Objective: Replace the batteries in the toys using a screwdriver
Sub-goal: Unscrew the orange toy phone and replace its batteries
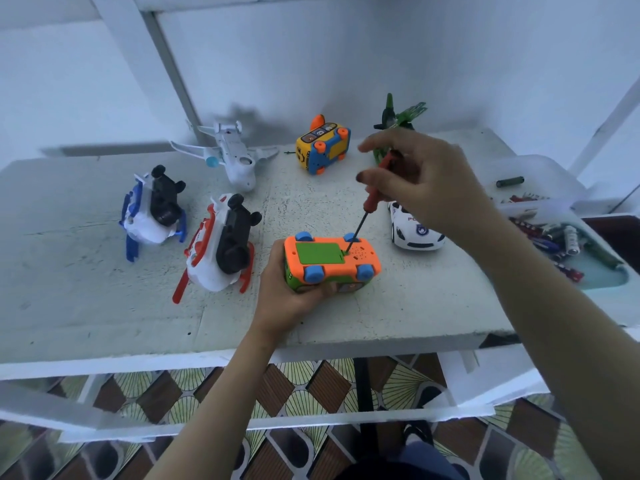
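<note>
Red screwdriver (370,202) on the little orange car (332,264), flipped wheels-up on the desk (86,289)

Left hand (284,292) wraps round the car's near side, pinning it close to the desk's front edge. Right hand (426,181) pinches the screwdriver handle, tip planted at the corner of the green battery cover (320,252). A tub (533,161) of batteries (568,237) sits off to the right.

half the green toy (398,114) hidden behind my right hand (426,178), far end of the police car (414,232) under it, batteries (561,237) at right edge blurred
</note>
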A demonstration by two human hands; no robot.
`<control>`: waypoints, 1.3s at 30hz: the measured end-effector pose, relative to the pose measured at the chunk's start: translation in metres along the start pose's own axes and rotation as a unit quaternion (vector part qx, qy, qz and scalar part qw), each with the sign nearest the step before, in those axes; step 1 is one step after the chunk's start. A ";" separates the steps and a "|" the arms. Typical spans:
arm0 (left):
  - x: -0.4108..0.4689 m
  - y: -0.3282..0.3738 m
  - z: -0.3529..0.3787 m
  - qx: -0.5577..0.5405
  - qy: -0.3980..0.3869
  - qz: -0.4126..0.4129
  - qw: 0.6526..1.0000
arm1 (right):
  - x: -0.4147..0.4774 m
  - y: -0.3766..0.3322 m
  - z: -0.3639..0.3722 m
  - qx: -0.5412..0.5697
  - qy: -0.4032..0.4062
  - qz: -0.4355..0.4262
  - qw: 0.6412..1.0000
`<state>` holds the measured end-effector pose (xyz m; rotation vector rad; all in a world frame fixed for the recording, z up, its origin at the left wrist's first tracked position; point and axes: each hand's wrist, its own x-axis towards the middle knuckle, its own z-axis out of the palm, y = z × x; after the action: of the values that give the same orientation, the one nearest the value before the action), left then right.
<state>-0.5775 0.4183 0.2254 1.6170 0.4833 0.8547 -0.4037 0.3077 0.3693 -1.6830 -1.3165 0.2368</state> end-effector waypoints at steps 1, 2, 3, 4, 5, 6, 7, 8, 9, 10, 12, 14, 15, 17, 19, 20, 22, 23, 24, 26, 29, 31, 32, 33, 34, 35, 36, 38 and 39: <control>0.000 0.000 0.000 0.001 -0.001 0.001 1.000 | 0.001 0.002 0.002 -0.060 0.023 -0.019 0.998; 0.000 0.000 0.000 0.001 -0.001 0.001 1.000 | 0.003 0.001 0.003 -0.103 0.033 -0.028 0.994; 0.000 0.000 0.000 0.003 -0.001 0.002 1.000 | 0.005 0.001 0.003 -0.123 0.031 -0.023 0.992; 0.000 0.001 0.000 0.004 0.000 0.004 1.000 | 0.007 0.000 0.003 -0.122 0.024 -0.001 0.992; 0.000 0.000 0.000 0.005 0.000 0.004 1.000 | 0.010 0.001 0.001 -0.102 0.013 0.034 0.994; 0.000 0.000 -0.001 0.006 0.000 0.004 1.000 | 0.013 0.003 -0.001 -0.061 -0.004 0.071 0.996; 0.001 -0.001 -0.001 0.007 -0.001 0.002 1.000 | 0.014 0.006 -0.004 -0.015 -0.020 0.096 0.995; 0.001 -0.001 -0.002 0.008 -0.002 -0.001 1.000 | 0.015 0.008 -0.006 0.022 -0.031 0.100 0.994; 0.001 -0.001 -0.002 0.010 -0.002 -0.003 1.000 | 0.014 0.010 -0.009 0.050 -0.034 0.087 0.994; 0.001 -0.001 -0.002 0.012 -0.002 -0.004 1.000 | 0.013 0.010 -0.011 0.074 -0.034 0.067 0.994; 0.000 -0.002 -0.001 0.013 0.000 -0.005 1.000 | 0.011 0.013 -0.015 0.106 -0.029 0.046 0.993; 0.000 -0.002 -0.002 0.010 0.004 -0.007 1.000 | 0.012 0.014 -0.017 0.116 -0.011 0.039 0.992; 0.000 -0.003 -0.002 0.009 0.004 -0.009 1.000 | 0.013 0.015 -0.016 0.114 0.000 0.037 0.993; 0.001 -0.003 -0.002 0.006 0.003 -0.013 1.000 | 0.015 0.017 -0.012 0.085 0.030 0.024 0.996; 0.000 -0.002 -0.001 0.002 0.001 -0.014 1.000 | 0.014 0.017 -0.006 -0.004 0.084 -0.011 0.996; 0.000 -0.001 -0.001 0.002 0.000 -0.013 1.000 | 0.013 0.022 -0.002 -0.060 0.114 -0.029 0.991; 0.000 0.000 -0.001 0.004 -0.001 -0.009 1.000 | 0.010 0.031 0.003 -0.155 0.148 -0.042 0.976; 0.000 0.000 -0.001 0.005 0.000 -0.006 1.000 | 0.010 0.033 0.005 -0.177 0.146 -0.043 0.972; 0.000 0.000 -0.001 0.005 0.001 -0.006 1.000 | 0.010 0.036 0.006 -0.176 0.134 -0.036 0.974; 0.000 0.000 -0.001 0.004 0.000 -0.008 1.000 | 0.011 0.035 0.004 -0.091 0.106 0.010 0.990; 0.000 0.000 -0.002 0.001 -0.001 -0.007 1.000 | 0.009 0.025 -0.001 0.099 0.058 0.017 0.993; 0.001 -0.001 -0.002 0.001 0.000 -0.005 1.000 | 0.006 0.019 0.000 0.160 0.059 -0.022 0.985; 0.001 -0.001 -0.002 0.002 0.000 -0.005 1.000 | 0.006 0.019 0.001 0.169 0.064 -0.032 0.983; 0.001 -0.001 -0.002 0.001 0.000 -0.005 1.000 | 0.006 0.018 0.001 0.168 0.071 -0.037 0.982; 0.001 -0.002 -0.001 -0.001 0.000 -0.005 1.000 | 0.006 0.017 0.001 0.160 0.082 -0.038 0.983; 0.001 -0.001 -0.001 -0.003 0.000 -0.005 1.000 | 0.007 0.017 0.001 0.151 0.092 -0.039 0.984; 0.001 -0.001 -0.001 -0.004 0.000 -0.005 1.000 | 0.007 0.017 0.002 0.138 0.106 -0.039 0.984; 0.000 0.000 0.000 -0.006 0.002 -0.006 1.000 | 0.006 0.017 0.006 0.101 0.138 -0.055 0.984; 0.000 0.000 0.000 -0.007 0.003 -0.006 1.000 | 0.005 0.018 0.008 0.058 0.163 -0.075 0.982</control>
<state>-0.5777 0.4185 0.2252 1.5969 0.4906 0.8523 -0.3955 0.3171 0.3531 -1.4449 -1.1530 -0.0506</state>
